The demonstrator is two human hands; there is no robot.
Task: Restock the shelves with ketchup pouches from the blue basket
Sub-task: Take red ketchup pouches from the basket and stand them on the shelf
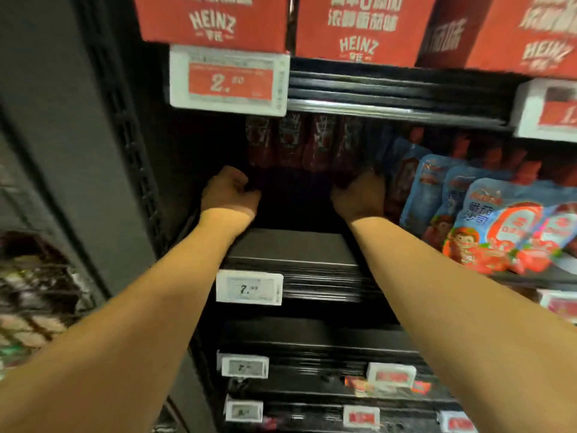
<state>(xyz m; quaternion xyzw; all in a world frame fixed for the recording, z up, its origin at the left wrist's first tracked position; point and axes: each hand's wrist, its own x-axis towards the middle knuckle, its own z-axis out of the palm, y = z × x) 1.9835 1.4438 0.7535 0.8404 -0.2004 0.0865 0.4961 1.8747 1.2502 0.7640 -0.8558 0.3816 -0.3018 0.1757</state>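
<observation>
Both arms reach deep into the dark shelf [293, 245]. The left hand [229, 190] is curled, apparently holding nothing; whether the right hand [359, 195] grips anything, I cannot tell. The ketchup pouches [299, 145] stand at 12 o'clock from the hands. Best to square them upright, labels forward, without toppling the row.

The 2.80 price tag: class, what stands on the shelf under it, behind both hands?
Under the 2.80 price tag, red ketchup pouches stand in a row at the back. Their lower ends are dark; the right hand covers some.
</observation>
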